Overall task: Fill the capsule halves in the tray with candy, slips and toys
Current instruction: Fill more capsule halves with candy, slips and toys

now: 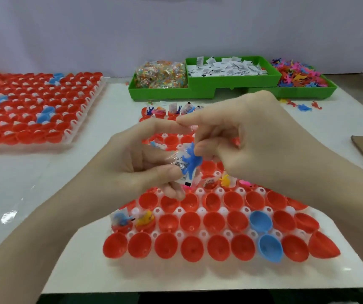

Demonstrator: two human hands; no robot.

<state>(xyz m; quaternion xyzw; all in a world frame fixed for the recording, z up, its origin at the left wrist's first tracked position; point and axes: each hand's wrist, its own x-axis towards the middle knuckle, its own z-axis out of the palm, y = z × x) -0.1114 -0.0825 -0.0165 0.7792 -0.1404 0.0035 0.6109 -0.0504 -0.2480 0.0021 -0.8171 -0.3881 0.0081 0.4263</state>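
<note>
Both hands hover above the tray (200, 190), thumbs toward each other. Left hand (136, 159): fingers curled, holding a blue toy (190, 161), slip (181, 164) and clear candy packet together. Right hand (239, 137): fingers bent, pinching at the bundle's top.

Both forearms angle in from bottom corners, hands meet mid-frame. Left hand (132, 159) palm up-ish, fingers curled, pinching. Right hand (242, 132) knuckles up, thumb and fingers curled down toward left fingertips.
</note>
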